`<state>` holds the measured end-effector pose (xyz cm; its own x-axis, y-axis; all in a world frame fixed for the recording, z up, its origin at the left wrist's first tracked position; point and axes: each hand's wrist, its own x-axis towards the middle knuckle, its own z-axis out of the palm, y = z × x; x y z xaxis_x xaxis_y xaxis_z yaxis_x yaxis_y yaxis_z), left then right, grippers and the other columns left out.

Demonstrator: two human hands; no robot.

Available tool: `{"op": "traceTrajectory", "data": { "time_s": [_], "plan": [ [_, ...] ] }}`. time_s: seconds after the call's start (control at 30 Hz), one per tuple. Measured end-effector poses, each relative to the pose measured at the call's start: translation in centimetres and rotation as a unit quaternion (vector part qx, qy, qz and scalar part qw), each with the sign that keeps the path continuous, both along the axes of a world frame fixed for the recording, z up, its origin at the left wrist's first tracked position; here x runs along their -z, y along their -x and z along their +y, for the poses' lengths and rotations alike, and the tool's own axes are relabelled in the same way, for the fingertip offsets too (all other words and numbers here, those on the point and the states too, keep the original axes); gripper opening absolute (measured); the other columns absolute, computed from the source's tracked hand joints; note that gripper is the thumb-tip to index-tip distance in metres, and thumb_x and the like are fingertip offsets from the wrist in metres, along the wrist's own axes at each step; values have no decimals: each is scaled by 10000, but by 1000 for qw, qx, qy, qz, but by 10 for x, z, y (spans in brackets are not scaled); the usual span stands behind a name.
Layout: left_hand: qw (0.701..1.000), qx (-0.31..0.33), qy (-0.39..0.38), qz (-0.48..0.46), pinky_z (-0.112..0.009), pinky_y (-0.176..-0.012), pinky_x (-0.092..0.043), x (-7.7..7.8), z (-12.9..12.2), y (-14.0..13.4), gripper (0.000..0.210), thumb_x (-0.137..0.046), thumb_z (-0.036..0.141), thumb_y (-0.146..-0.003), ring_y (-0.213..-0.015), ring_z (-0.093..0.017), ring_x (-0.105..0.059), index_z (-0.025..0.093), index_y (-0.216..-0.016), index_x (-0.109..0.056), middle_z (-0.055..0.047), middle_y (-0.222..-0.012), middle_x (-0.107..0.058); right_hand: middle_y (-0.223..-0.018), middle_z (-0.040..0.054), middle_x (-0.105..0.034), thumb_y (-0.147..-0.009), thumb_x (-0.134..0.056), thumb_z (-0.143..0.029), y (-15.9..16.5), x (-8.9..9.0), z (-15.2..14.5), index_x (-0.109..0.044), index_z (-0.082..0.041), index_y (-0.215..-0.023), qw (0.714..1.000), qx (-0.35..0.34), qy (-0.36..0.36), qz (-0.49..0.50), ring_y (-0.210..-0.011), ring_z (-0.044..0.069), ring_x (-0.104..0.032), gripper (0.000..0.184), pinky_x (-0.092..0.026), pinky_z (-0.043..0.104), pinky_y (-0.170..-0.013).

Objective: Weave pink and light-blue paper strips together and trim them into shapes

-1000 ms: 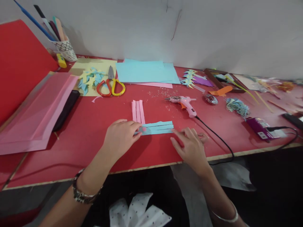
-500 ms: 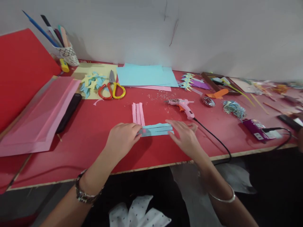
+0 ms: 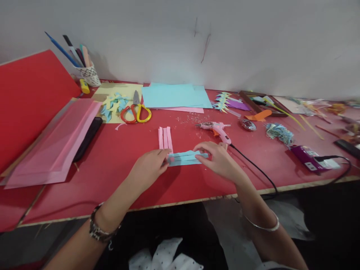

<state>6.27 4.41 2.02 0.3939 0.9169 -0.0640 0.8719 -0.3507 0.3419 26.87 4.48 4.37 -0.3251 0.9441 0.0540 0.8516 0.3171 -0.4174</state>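
Note:
Several light-blue paper strips (image 3: pixel 184 159) lie side by side on the red table in front of me. My left hand (image 3: pixel 150 164) is at their left end, its thumb and fingertips closed on the paper. At the right end, my right hand (image 3: pixel 218 158) has thumb and index finger curled onto the strips in a pinch; its other fingers are bent behind. Just beyond my left fingertips, pink paper strips (image 3: pixel 165 138) lie upright to the blue ones, their near ends close to the blue strips.
Beyond the strips lie a pink glue gun (image 3: pixel 218 129) with a black cord, scissors (image 3: pixel 136 108) and blue sheets (image 3: pixel 176 96). Pink sheets (image 3: pixel 53 142) are stacked at left, near a pen cup (image 3: pixel 90 75). A purple power box (image 3: pixel 306 159) sits at right by the table edge.
My right hand's fingers, stretched flat over the strips' right end before, are now bent into a pinch a little further left. My left hand stays at the left end. The view has shifted slightly.

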Motion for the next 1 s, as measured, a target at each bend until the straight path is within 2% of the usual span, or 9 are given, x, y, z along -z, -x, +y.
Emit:
{"op": "traceTrajectory", "data": {
  "time_s": [0.13, 0.27, 0.4, 0.53, 0.7, 0.83, 0.93, 1.0],
  "plan": [
    [1000, 16, -7, -23, -266, -650, -442, 3, 1, 0, 273, -465, 136, -796, -822, -192, -605, 180, -1061, -515, -62, -942, -635, -915, 55, -637, -817, -460, -221, 3, 5, 4, -584, -191, -890, 994, 33, -54, -88, -867, 215, -536, 148, -230, 344, -719],
    [997, 33, -2, -68, -255, -613, -428, 7, 1, 1, 217, -436, 99, -792, -771, -173, -590, 158, -995, -486, -67, -903, -608, -984, 68, -609, -809, -466, -199, 10, 14, 4, -559, -192, -994, 991, -16, -29, -128, -901, 218, -532, 207, -229, 341, -726],
    [994, 53, 13, -93, -253, -584, -409, 7, 2, 0, 204, -408, 60, -776, -666, -146, -557, 159, -948, -454, -44, -820, -582, -903, 50, -612, -795, -465, -162, 14, 13, 8, -564, -176, -913, 993, -15, 14, -118, -834, 185, -537, 155, -215, 305, -669],
    [989, 66, 33, -128, -263, -639, -421, 7, 5, -3, 285, -424, 13, -709, -699, -138, -542, 167, -949, -422, -37, -845, -552, -846, 44, -591, -787, -461, -172, 16, 9, 14, -558, -172, -778, 992, -35, 13, -124, -855, 198, -511, 97, -210, 310, -679],
    [979, 70, 73, -178, -256, -664, -422, 10, 10, -3, 334, -431, 12, -662, -728, -131, -532, 171, -954, -402, -31, -876, -533, -841, 36, -586, -799, -475, -214, 16, 6, 18, -549, -169, -781, 994, -37, 8, -102, -863, 191, -508, 88, -187, 370, -793],
    [979, 71, 84, -171, -245, -624, -411, 11, 11, -4, 368, -400, 17, -651, -709, -134, -527, 177, -982, -391, -23, -845, -533, -773, 23, -580, -822, -461, -254, 19, -2, 21, -539, -160, -769, 996, -61, 33, -55, -777, 160, -508, 133, -210, 325, -730],
    [984, 52, 74, -153, -241, -594, -399, 8, 10, -8, 281, -404, 48, -671, -661, -133, -523, 179, -920, -400, -12, -782, -530, -799, 21, -571, -829, -458, -254, 26, -9, 23, -541, -157, -792, 993, -106, 47, -21, -764, 143, -505, 132, -230, 298, -707],
    [986, 27, 72, -150, -234, -546, -381, 6, 10, -11, 178, -452, 142, -711, -613, -137, -520, 181, -876, -396, 2, -718, -520, -811, 22, -570, -830, -455, -246, 31, -11, 24, -543, -157, -797, 990, -133, 51, -11, -762, 140, -506, 129, -246, 298, -715]
  ]
}}
